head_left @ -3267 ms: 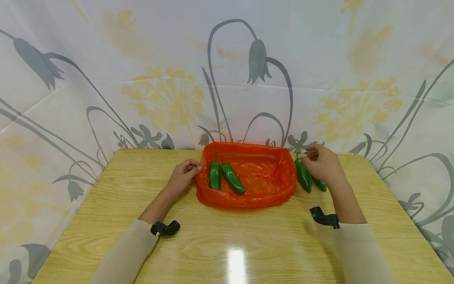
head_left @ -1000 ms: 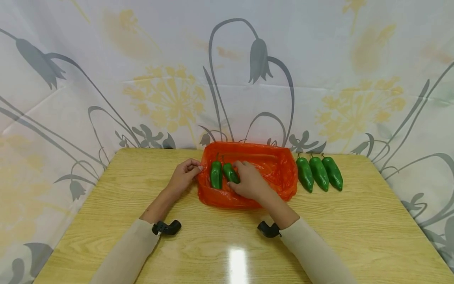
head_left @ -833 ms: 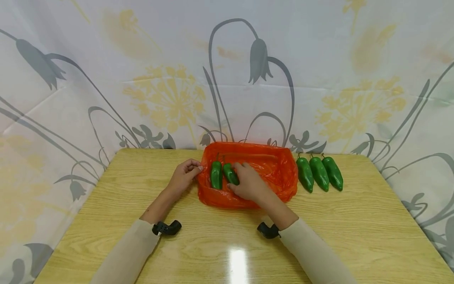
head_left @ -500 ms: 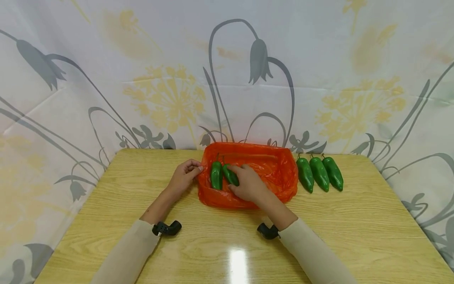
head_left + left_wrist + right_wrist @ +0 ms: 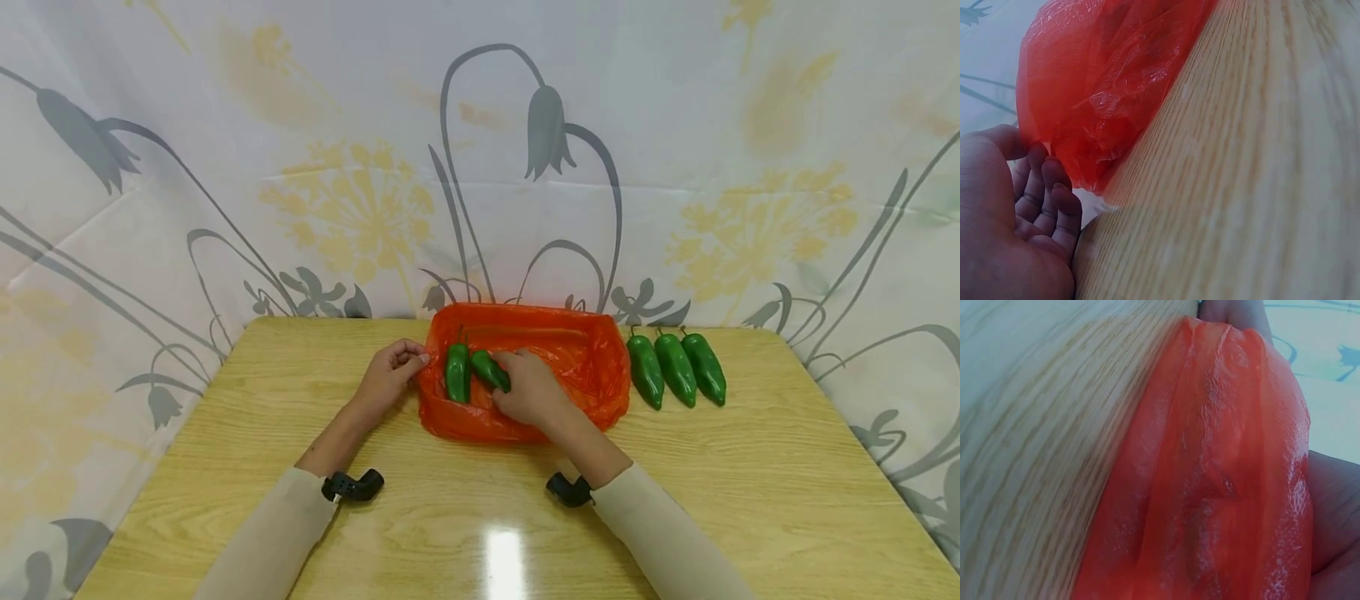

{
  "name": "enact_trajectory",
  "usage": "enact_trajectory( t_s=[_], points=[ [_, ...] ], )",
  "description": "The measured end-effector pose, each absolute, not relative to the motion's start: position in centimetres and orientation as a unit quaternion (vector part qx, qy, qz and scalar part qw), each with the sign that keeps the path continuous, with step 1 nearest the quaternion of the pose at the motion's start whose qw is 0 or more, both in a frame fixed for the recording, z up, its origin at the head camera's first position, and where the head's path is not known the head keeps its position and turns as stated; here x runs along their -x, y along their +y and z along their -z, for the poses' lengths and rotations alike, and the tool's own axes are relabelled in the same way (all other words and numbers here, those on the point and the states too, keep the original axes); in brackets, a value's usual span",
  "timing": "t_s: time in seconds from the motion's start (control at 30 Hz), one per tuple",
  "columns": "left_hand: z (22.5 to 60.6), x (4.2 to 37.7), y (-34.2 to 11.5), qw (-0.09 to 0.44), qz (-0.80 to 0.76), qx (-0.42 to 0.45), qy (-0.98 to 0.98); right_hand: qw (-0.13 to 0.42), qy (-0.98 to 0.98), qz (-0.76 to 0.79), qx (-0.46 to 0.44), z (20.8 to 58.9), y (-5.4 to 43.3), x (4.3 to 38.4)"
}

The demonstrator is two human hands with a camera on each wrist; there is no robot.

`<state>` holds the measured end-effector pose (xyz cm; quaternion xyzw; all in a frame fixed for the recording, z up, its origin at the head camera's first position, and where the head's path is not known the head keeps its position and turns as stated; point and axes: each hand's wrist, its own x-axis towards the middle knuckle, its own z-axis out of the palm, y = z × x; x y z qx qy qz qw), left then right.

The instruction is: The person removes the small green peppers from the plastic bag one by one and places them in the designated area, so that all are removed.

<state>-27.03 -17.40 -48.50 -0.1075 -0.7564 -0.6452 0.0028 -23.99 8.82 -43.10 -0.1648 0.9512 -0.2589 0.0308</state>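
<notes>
A rectangular container covered in a red plastic bag [image 5: 517, 427] stands at the table's far side. My left hand [image 5: 392, 367] pinches the bag's left edge between thumb and finger; the left wrist view shows this grip on the red plastic [image 5: 1104, 75], the other fingers curled. Inside, at the left, a glossy green pepper [image 5: 457, 375] lies lengthwise with its stem to the back. Beside it, my right hand [image 5: 531, 390] reaches over the front rim and grips a second green pepper [image 5: 487, 369], which lies at a slant. In the right wrist view the red wall hides the fingertips.
Three green peppers [image 5: 677, 368] lie side by side on the wooden table [image 5: 420, 517], just right of the container. A patterned curtain [image 5: 360, 100] hangs behind the table's back edge. Each wrist wears a small black camera [image 5: 352, 485].
My right hand has moved left from the peppers on the table into the container and taken hold of the slanted pepper, which has shifted slightly. My left hand has stayed at the bag's edge.
</notes>
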Motion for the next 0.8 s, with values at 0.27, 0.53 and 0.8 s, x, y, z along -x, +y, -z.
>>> enact_trajectory(
  t_s=[0.27, 0.53, 0.8],
  points=[
    [48.62, 27.07, -17.39, 0.002, 0.646, 0.112, -0.755, 0.025, 0.952, 0.266, 0.148, 43.04, 9.17, 23.99],
    [48.47, 26.96, -17.41, 0.001, 0.648, 0.113, -0.754, 0.012, 0.953, 0.26, 0.153, 43.04, 9.34, 24.16],
    [48.67, 26.98, -17.4, 0.003, 0.653, 0.113, -0.749, 0.008, 0.953, 0.257, 0.16, 43.16, 9.67, 24.32]
  ],
)
